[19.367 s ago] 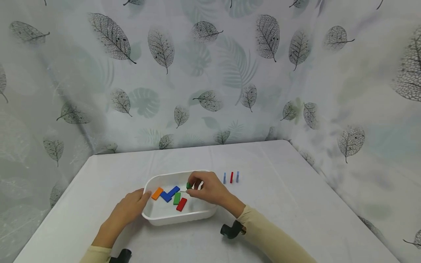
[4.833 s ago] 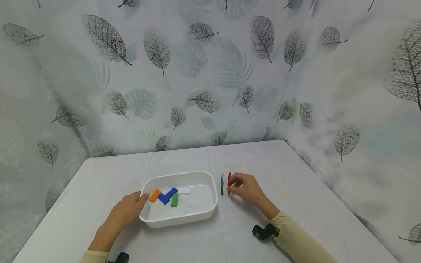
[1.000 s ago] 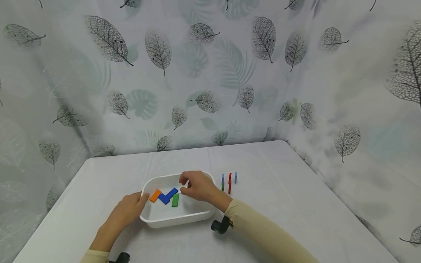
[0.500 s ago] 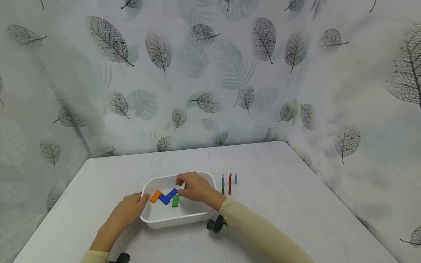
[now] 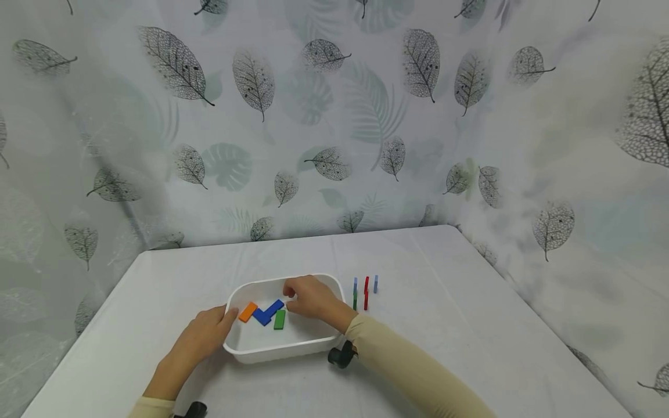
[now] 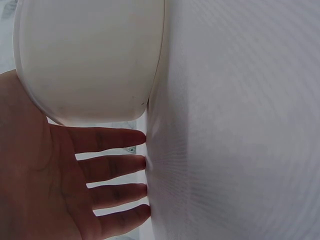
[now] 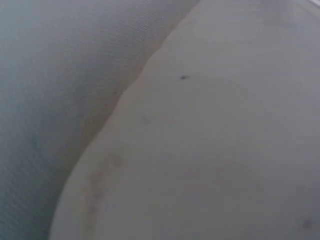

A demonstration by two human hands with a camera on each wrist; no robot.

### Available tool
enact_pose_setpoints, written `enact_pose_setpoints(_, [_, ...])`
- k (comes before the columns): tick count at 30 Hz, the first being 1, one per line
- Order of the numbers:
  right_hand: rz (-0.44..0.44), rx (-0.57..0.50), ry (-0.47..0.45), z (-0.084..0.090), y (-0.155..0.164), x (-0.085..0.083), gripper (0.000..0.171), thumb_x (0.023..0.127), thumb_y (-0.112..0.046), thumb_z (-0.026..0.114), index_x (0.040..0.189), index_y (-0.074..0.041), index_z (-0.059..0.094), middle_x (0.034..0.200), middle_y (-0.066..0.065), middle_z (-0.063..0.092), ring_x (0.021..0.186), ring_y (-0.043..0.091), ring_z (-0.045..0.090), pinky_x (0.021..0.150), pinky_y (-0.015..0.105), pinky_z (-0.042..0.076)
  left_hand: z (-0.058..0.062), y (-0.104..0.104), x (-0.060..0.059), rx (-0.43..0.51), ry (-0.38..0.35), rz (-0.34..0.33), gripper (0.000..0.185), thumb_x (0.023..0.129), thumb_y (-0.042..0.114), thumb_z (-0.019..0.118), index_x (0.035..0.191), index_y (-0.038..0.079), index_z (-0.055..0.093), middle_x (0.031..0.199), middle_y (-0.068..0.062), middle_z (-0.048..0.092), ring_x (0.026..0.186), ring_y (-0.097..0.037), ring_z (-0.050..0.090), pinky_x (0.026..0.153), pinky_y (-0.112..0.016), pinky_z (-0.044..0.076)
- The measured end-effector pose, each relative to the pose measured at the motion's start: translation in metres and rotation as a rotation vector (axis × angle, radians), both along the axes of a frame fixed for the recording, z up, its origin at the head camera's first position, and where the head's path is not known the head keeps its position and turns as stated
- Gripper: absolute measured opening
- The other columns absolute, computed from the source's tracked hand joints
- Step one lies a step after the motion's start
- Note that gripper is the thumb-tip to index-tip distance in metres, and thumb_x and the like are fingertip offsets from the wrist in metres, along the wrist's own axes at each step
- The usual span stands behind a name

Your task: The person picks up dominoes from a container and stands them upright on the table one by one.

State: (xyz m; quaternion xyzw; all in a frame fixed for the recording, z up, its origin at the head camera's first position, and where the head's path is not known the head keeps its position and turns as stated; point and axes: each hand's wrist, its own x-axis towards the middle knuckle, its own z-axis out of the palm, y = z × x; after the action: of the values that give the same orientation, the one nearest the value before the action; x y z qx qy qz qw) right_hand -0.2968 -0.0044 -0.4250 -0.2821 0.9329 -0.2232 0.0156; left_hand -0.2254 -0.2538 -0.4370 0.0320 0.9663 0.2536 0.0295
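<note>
Tray holds orange, blue and green blocks lying flat.

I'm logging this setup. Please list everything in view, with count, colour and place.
Table: 1, white, centre and foreground
Curtain: 1, white with leaf prints, behind and beside the table
Tray: 1, white, on the table
Orange block: 1, orange, left in the tray
Blue blocks: 2, blue, beside the orange block
Green block: 1, green, beside the blue blocks
Pale blue strips: 2, pale blue, back row right of the tray
Red strips: 2, red, one per row there
Green strip: 1, green, front row there
Wrist cameras: 2, black, at the wrists
Sleeves: 2, beige, on the forearms
Left hand: 1, thumb over the tray's left rim
Right hand: 1, over the tray; any held piece is hidden
</note>
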Motion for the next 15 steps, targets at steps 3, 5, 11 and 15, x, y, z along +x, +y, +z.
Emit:
enact_pose_setpoints(3, [0.002,-0.01,-0.007,-0.0022,0.0006,-0.0011,0.021,0.091,-0.013,0.081,0.11,-0.012,0.073,0.098,-0.002,0.069,0.085,0.01,0.057,0.082,0.024,0.052,0.0002,0.0006,0.0005,-0.002,0.008,-0.003,0.061,0.111,0.038,0.043,0.144,-0.012,0.051,0.129,-0.031,0.064,0.105,-0.036,0.066,0.095,-0.066,0.049])
enact_pose_setpoints(5, [0.005,-0.013,-0.009,-0.0032,0.0008,-0.0018,0.02,0.091,-0.012,0.081,0.109,-0.011,0.073,0.097,-0.002,0.068,0.085,0.01,0.057,0.081,0.025,0.052,0.0003,0.0009,0.0007,-0.002,0.01,-0.005,0.062,0.111,0.039,0.043,0.144,-0.013,0.051,0.129,-0.031,0.064,0.105,-0.037,0.066,0.095,-0.066,0.049])
enact_pose_setpoints(11, [0.027,0.042,0.007,-0.0071,-0.0001,-0.0032,0.018,0.09,-0.011,0.081,0.106,-0.012,0.073,0.092,-0.006,0.065,0.082,0.009,0.056,0.078,0.024,0.05,0.0001,0.0015,0.0014,0.0,0.011,-0.003,0.061,0.111,0.039,0.043,0.145,-0.012,0.051,0.129,-0.03,0.065,0.105,-0.037,0.066,0.095,-0.066,0.049])
enact_pose_setpoints(15, [0.041,0.087,0.002,-0.0084,-0.0017,-0.0027,0.02,0.089,-0.013,0.083,0.107,-0.013,0.074,0.092,-0.006,0.066,0.082,0.009,0.055,0.077,0.024,0.05,-0.0003,0.0015,0.0008,-0.002,0.013,-0.003,0.062,0.111,0.039,0.043,0.146,-0.012,0.05,0.13,-0.03,0.064,0.108,-0.04,0.066,0.095,-0.066,0.049])
